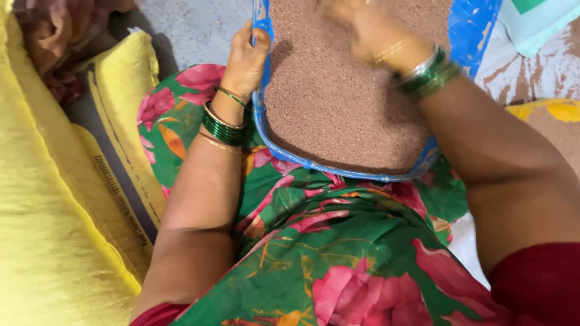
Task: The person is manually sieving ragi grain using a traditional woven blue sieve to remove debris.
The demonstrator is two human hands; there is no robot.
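Head view: left hand (246,60) grip clenched on blue tray (263,130) rim; right hand (368,30) blurred over brown grain (338,96), grip unclear.

Only one view is given, taken from a camera worn on the person's head. It is aimed steeply downward and slightly forward, over the person's own lap, so that the flowered cloth (338,253) of the lap fills the lower middle of the frame. The scene is seen from very near: both forearms are cut off by the lower corners, and the blue-rimmed tray (261,115) of brown grain is cropped by the top edge. The left hand (246,57) is shown sharply, while the right hand (362,30) at the top is blurred. Yellow sacks (54,229) are caught along the left edge and the floor (193,30) at the upper left.
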